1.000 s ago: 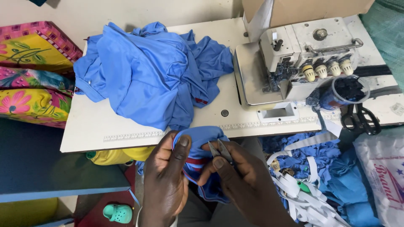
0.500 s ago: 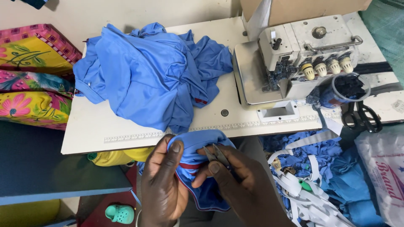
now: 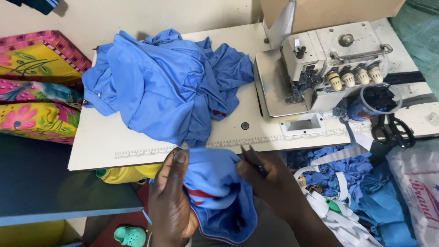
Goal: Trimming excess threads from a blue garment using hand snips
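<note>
The blue garment (image 3: 219,196) sits just below the table's (image 3: 109,142) near edge, now pulled higher and tauter than a moment ago. The left hand (image 3: 171,201) grips its fold; the right hand (image 3: 267,180) pinches small snips (image 3: 254,160) at the cloth. A blue pile (image 3: 169,87) lies beside the sewing machine (image 3: 329,68).

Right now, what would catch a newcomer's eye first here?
The heap of blue garments piled on the white table, left of the sewing machine. Below the table's near edge, both hands grip a blue piece with red trim, the left hand underneath, the right hand pinching a small dark tool.
</note>
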